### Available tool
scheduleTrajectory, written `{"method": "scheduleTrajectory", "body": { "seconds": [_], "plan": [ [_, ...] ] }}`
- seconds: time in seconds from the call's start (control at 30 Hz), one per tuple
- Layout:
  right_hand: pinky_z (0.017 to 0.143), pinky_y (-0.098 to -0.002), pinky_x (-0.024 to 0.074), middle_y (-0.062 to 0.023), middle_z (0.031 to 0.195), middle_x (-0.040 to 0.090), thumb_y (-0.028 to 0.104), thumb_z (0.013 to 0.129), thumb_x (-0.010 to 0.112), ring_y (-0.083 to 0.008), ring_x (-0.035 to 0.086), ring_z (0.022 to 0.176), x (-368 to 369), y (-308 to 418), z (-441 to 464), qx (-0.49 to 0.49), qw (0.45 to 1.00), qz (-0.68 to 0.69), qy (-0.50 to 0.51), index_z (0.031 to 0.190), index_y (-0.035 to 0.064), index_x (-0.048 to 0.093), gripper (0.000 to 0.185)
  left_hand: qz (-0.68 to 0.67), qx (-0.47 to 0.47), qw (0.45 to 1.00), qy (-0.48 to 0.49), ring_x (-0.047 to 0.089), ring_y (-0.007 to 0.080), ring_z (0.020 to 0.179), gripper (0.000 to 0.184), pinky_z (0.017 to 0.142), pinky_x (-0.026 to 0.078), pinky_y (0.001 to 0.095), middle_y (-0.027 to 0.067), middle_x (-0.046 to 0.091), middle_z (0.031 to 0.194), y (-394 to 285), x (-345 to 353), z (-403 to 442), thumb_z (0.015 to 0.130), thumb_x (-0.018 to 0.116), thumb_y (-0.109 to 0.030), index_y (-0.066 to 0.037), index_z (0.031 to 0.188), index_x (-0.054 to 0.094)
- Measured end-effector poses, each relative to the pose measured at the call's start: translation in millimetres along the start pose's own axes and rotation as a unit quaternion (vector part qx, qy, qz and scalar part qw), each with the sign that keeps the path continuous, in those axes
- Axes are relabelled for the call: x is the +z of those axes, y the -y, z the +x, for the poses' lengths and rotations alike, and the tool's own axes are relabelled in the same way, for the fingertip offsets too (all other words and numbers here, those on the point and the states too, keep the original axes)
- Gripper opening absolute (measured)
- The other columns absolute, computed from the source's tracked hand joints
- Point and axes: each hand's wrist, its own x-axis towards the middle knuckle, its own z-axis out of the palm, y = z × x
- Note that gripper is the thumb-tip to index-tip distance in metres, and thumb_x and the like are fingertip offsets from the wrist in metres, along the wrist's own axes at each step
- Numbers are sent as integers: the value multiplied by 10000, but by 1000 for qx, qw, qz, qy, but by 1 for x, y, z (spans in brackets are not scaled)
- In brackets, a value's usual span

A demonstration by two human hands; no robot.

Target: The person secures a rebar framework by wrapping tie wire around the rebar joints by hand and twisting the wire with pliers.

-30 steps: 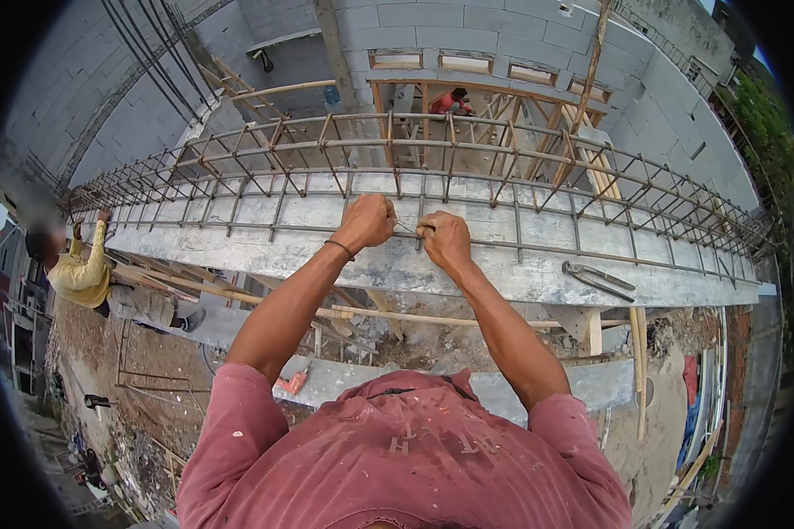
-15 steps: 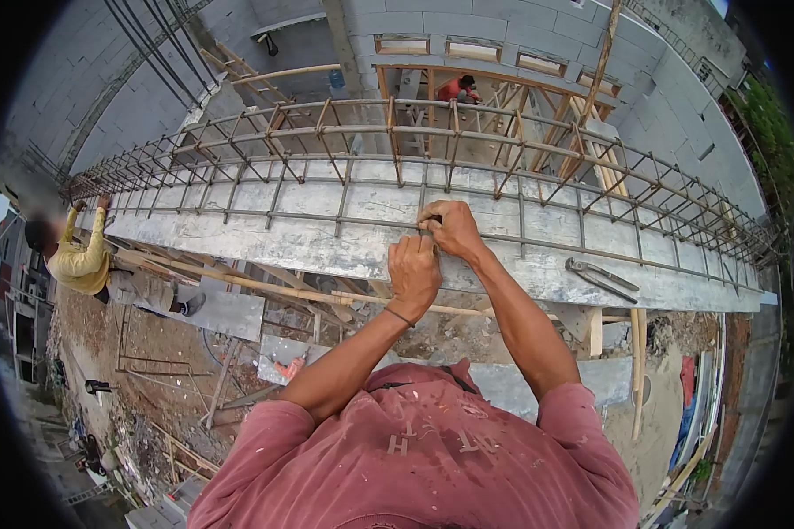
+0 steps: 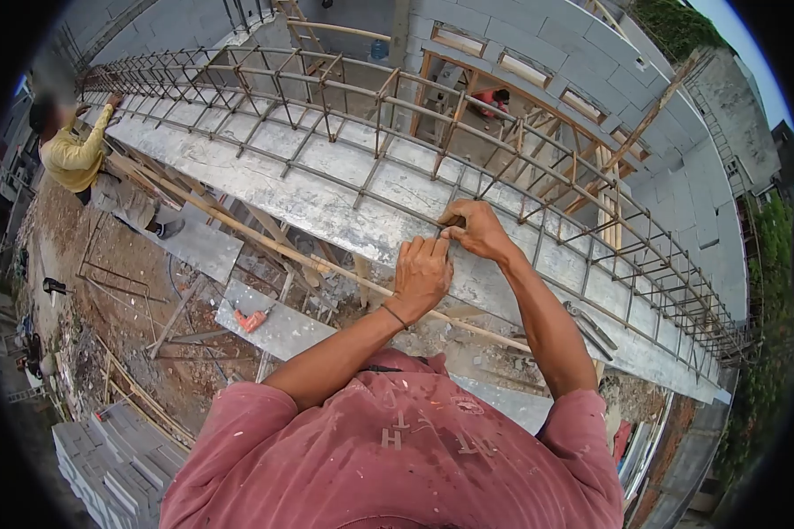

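Rebar (image 3: 362,189) slants down rightward, left hand (image 3: 423,271) and right hand (image 3: 478,231) together, each grip closed.

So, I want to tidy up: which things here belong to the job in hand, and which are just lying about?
Part of the job:
steel bars, under the left hand and right hand
pale board beneath
pincers, probably, lying on the board

Lying about, it seems:
orange drill
stacked grey blocks
blue water jug
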Motion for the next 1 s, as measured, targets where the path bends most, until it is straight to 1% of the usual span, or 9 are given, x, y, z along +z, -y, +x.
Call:
{"method": "scheduleTrajectory", "body": {
  "seconds": [0.1, 0.23, 0.37, 0.5, 0.63, 0.73, 0.8, 0.93, 1.0],
  "plan": [
    [793, -377, 604, -188, 1018, 759, -47, 787, 850, -292, 765, 898, -3, -1, 3, -16, 999, -19, 24, 1092, -37, 773, 314, -97, -139, 985, 41, 626, 344, 942, 304, 866, 456, 478, 144, 677, 986, -5, -14, -2, 893, 760, -172, -26, 1139, 659],
    [831, -389, 602, -176, 1016, 752, 64, 761, 924, -317, 763, 955, -13, 6, -6, -88, 993, -73, 26, 1088, -19, 772, 371, -65, -174, 983, 9, 652, 368, 991, 294, 910, 472, 498, 158, 698, 1012, 20, -17, 5, 919, 760, -195, -7, 1130, 679],
    [895, -460, 567, -195, 1064, 726, 73, 767, 900, -411, 699, 1017, -12, 9, -7, -114, 988, -93, 44, 1107, -8, 749, 380, -35, -163, 983, 79, 674, 406, 1050, 309, 913, 508, 526, 209, 711, 1074, 32, -20, 15, 920, 749, -175, 1, 1174, 737],
    [939, -474, 533, -191, 1123, 690, 93, 765, 897, -418, 650, 1080, -14, 12, -8, -127, 978, -153, 67, 1151, 1, 703, 441, -29, -155, 977, 141, 693, 424, 1034, 304, 898, 542, 509, 244, 715, 1086, 36, -17, 29, 903, 721, -120, -16, 1183, 776],
    [951, -486, 496, -174, 1119, 632, 97, 762, 874, -404, 594, 1095, -11, 16, -11, -165, 959, -221, 70, 1158, 15, 644, 465, -71, -159, 978, 116, 708, 423, 1032, 316, 902, 566, 482, 237, 738, 1071, 39, -8, 32, 859, 690, -73, -11, 1152, 788],
    [935, -484, 489, -164, 1098, 610, 98, 767, 857, -391, 582, 1067, -8, 17, -11, -186, 948, -250, 63, 1160, 22, 632, 459, -104, -210, 960, 155, 719, 416, 1020, 360, 902, 584, 460, 228, 756, 1056, 36, -16, 43, 822, 659, -55, -11, 1155, 787],
    [925, -482, 488, -160, 1085, 603, 96, 776, 847, -384, 580, 1048, -8, 13, -13, -204, 942, -262, 55, 1162, 26, 631, 448, -139, -295, 914, 239, 739, 408, 1028, 236, 907, 580, 485, 247, 772, 1074, 35, -22, 53, 789, 697, -57, -18, 997, 803],
    [886, -470, 488, -150, 1069, 589, 82, 801, 812, -368, 574, 1020, -2, -2, -20, -255, 933, -252, 11, 1195, 30, 636, 435, -130, -217, 951, 175, 728, 391, 1022, 343, 895, 581, 450, 204, 763, 1091, 38, -17, 35, 814, 751, -116, -1, 1136, 773],
    [873, -464, 487, -146, 1060, 586, 76, 807, 801, -365, 574, 1009, 0, -7, -23, -262, 932, -251, -7, 1210, 31, 638, 437, -38, -189, 976, 103, 685, 379, 1096, 490, 937, 523, 474, 189, 729, 1165, 25, -24, 21, 797, 872, -264, 4, 1186, 740]
  ]
}}
